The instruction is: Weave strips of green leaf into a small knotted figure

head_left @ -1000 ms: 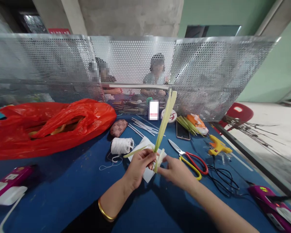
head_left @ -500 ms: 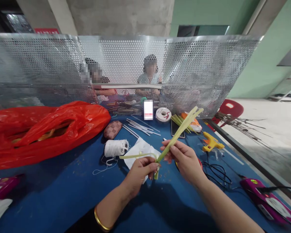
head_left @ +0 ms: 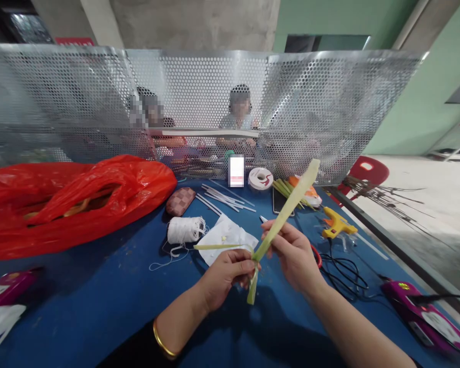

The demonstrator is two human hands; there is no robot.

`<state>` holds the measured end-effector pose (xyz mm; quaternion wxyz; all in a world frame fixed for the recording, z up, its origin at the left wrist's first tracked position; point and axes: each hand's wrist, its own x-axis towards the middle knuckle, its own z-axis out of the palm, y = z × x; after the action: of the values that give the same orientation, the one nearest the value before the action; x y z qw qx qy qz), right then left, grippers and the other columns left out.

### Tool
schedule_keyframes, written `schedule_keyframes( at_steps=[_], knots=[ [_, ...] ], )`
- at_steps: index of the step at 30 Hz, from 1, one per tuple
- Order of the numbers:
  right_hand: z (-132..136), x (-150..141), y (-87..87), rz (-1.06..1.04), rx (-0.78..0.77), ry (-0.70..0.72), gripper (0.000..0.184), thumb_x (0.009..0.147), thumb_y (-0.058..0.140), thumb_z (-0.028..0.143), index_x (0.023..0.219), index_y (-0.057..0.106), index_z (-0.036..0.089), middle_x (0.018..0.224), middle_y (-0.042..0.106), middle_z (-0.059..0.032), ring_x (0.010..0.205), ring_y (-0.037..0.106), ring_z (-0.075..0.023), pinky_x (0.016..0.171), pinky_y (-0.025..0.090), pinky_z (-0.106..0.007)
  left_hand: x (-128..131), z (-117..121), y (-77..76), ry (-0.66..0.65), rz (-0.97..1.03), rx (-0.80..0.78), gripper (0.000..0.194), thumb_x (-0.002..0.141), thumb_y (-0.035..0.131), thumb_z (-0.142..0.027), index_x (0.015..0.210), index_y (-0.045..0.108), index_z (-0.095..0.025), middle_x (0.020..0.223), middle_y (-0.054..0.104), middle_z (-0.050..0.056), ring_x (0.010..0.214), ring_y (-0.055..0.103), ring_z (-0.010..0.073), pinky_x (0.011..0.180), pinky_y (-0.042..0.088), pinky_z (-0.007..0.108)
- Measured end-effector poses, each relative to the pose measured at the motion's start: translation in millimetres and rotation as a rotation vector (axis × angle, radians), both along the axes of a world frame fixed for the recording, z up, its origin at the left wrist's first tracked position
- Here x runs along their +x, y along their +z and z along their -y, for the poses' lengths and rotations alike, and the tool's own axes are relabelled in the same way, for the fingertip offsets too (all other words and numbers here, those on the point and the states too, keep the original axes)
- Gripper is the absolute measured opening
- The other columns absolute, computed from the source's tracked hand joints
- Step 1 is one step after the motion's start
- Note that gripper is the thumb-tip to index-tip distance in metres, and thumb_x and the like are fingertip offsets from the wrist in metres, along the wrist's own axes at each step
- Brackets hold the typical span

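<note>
Our left hand (head_left: 232, 269) pinches the leaf (head_left: 291, 204) low down; our right hand (head_left: 294, 258) pinches it higher, nearer the far tip. Its long axis slants away and rightward between them. We count one spool (head_left: 184, 230) left of our hands, one roll (head_left: 254, 179) beyond, one glue gun (head_left: 338, 224) rightward.

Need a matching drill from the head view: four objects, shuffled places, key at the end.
1. pale-green flat leaf strip
2. glossy red plastic bag
3. yellow plastic glue gun
4. white cylindrical thread spool

A. right of the right hand
B. just left of the white paper sheet
C. along the blue table's left side
D. held in the left hand and the right hand

Pairs: 1-D, 2-C, 3-A, 4-B
</note>
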<state>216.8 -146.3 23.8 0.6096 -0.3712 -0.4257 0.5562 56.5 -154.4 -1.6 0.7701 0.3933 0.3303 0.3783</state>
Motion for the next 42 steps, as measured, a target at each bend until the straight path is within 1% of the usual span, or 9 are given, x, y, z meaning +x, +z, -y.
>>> schedule_keyframes(
  at_steps=[8, 13, 17, 21, 24, 26, 30, 37, 42],
  knots=[
    [-6, -9, -20.8, 0.105, -0.352, 0.146, 0.037, 0.063, 0.076, 0.031, 0.092, 0.060, 0.015, 0.055, 0.061, 0.0033, 0.042, 0.049, -0.0078, 0.043, 0.038, -0.019, 4, -1, 9.2, 0.212, -0.077, 0.259, 0.029, 0.067, 0.079, -0.039, 0.067, 0.066, -0.013, 0.059, 0.060, -0.001, 0.055, 0.052, 0.0088, 0.058, 0.042, 0.021],
    [-4, -17, -22.6, 0.221, -0.385, 0.202, 0.050, 0.059, 0.076, 0.032, 0.100, 0.053, 0.016, 0.051, 0.061, 0.0052, 0.040, 0.049, -0.0098, 0.042, 0.040, -0.021, 2, -5, 5.5, 0.292, -0.058, 0.230, 0.029, 0.069, 0.079, -0.036, 0.081, 0.061, -0.016, 0.056, 0.059, -0.003, 0.050, 0.053, 0.0101, 0.051, 0.041, 0.021],
    [-5, -15, -19.9, 0.360, -0.346, 0.230, 0.040, 0.065, 0.073, 0.038, 0.094, 0.057, 0.017, 0.056, 0.063, 0.0026, 0.043, 0.052, -0.0103, 0.045, 0.041, -0.021, 0, -6, 4.8, 0.239, -0.069, 0.242, 0.025, 0.072, 0.076, -0.035, 0.078, 0.065, -0.013, 0.058, 0.060, -0.002, 0.053, 0.052, 0.0087, 0.054, 0.041, 0.020],
    [-8, 2, -12.6, 0.904, -0.300, 0.315, 0.035, 0.082, 0.057, 0.049, 0.064, 0.058, 0.019, 0.048, 0.058, -0.0007, 0.041, 0.053, -0.0137, 0.042, 0.036, -0.024, 0, -4, 8.0, 0.234, -0.087, 0.256, 0.023, 0.072, 0.075, -0.033, 0.069, 0.065, -0.013, 0.056, 0.059, -0.002, 0.054, 0.052, 0.0083, 0.060, 0.042, 0.021],
    [-7, 17, -1.2, 1.329, -0.056, 0.037, 0.042, 0.088, 0.052, 0.046, 0.054, 0.055, 0.020, 0.049, 0.057, -0.0034, 0.049, 0.057, -0.0175, 0.048, 0.037, -0.027, 1, -3, 8.3, 0.247, -0.079, 0.244, 0.023, 0.070, 0.076, -0.033, 0.070, 0.067, -0.013, 0.057, 0.061, -0.001, 0.055, 0.053, 0.0096, 0.061, 0.043, 0.022],
    [-5, 22, 6.2, 1.265, 0.173, -0.118, 0.030, 0.089, 0.052, 0.041, 0.068, 0.063, 0.021, 0.066, 0.065, -0.0051, 0.066, 0.062, -0.0200, 0.058, 0.043, -0.028, 1, -4, 7.0, 0.247, -0.068, 0.227, 0.023, 0.068, 0.077, -0.034, 0.073, 0.068, -0.013, 0.061, 0.064, 0.000, 0.055, 0.053, 0.0103, 0.058, 0.043, 0.023],
    [0, 16, 8.1, 0.863, 0.489, 0.074, 0.020, 0.088, 0.057, 0.034, 0.100, 0.067, 0.021, 0.103, 0.068, -0.0074, 0.097, 0.063, -0.0208, 0.083, 0.049, -0.030, 0, -5, 4.9, 0.216, -0.122, 0.262, 0.021, 0.069, 0.077, -0.034, 0.071, 0.070, -0.014, 0.066, 0.066, 0.001, 0.053, 0.048, 0.0082, 0.052, 0.036, 0.021],
    [3, 0, -9.0, 0.692, 0.263, 0.119, 0.036, 0.093, 0.051, 0.042, 0.070, 0.066, 0.018, 0.068, 0.060, -0.0020, 0.060, 0.059, -0.0140, 0.057, 0.048, -0.026, -1, -5, 8.0, 0.130, -0.188, 0.387, 0.014, 0.075, 0.073, -0.028, 0.071, 0.074, -0.015, 0.070, 0.068, 0.003, 0.069, 0.057, 0.0133, 0.068, 0.044, 0.023],
    [1, 2, -3.7, 0.459, -0.092, 0.291, 0.042, 0.080, 0.062, 0.056, 0.061, 0.060, 0.019, 0.052, 0.054, 0.0013, 0.045, 0.052, -0.0131, 0.045, 0.044, -0.026, -1, -4, 5.3, 0.009, -0.153, 0.400, 0.013, 0.077, 0.070, -0.026, 0.070, 0.071, -0.015, 0.075, 0.072, 0.005, 0.077, 0.066, 0.0194, 0.079, 0.048, 0.030]
  ],
)
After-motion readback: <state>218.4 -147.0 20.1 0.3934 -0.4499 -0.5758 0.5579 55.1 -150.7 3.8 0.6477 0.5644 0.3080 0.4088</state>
